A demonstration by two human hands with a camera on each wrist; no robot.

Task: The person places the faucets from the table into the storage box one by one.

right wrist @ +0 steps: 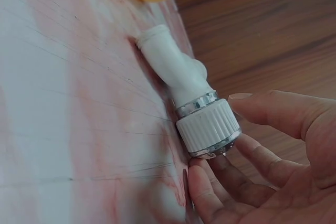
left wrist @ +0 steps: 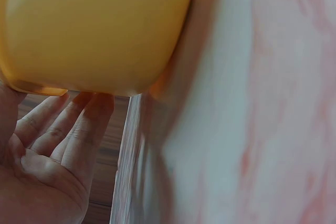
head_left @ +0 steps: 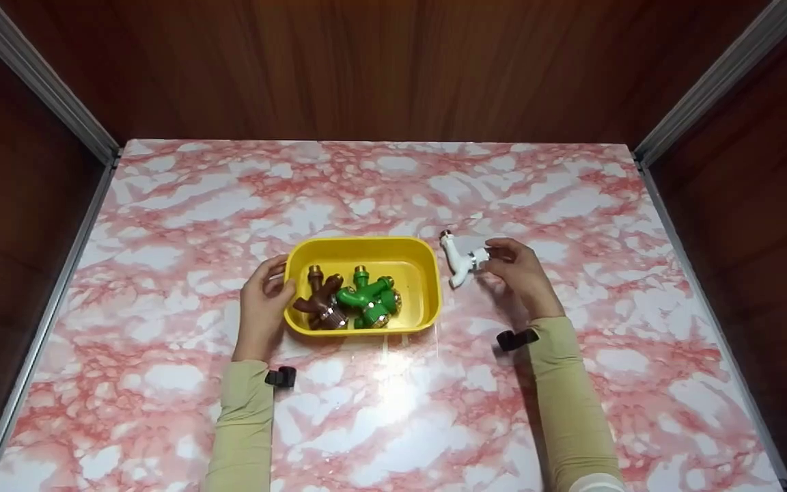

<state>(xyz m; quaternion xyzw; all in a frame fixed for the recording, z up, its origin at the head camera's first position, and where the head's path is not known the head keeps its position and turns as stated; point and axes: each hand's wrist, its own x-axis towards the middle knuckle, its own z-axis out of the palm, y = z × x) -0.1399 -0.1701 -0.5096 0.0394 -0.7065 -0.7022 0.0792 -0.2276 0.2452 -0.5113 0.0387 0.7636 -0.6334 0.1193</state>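
Note:
A yellow plastic bin (head_left: 421, 287) holds a brown tap (head_left: 322, 301) and green taps (head_left: 369, 301) with brass-coloured threaded ends. My left hand (head_left: 264, 301) grips the bin's left side, thumb at the rim and fingers against the outer wall; in the left wrist view the yellow wall (left wrist: 100, 35) rises above the fingers (left wrist: 79, 135). To the right of the bin a white tap (head_left: 458, 263) lies on the table. My right hand (head_left: 523, 277) has thumb and fingers about its ribbed knob (right wrist: 207, 127). In the right wrist view the thumb is at one side of the knob, fingers at the other.
The table (head_left: 393, 184) has a red and white marbled top. Dark wooden panels (head_left: 380, 68) stand behind it and along both sides, with metal strips at the corners. A black wrist strap (head_left: 518, 339) sits over each sleeve.

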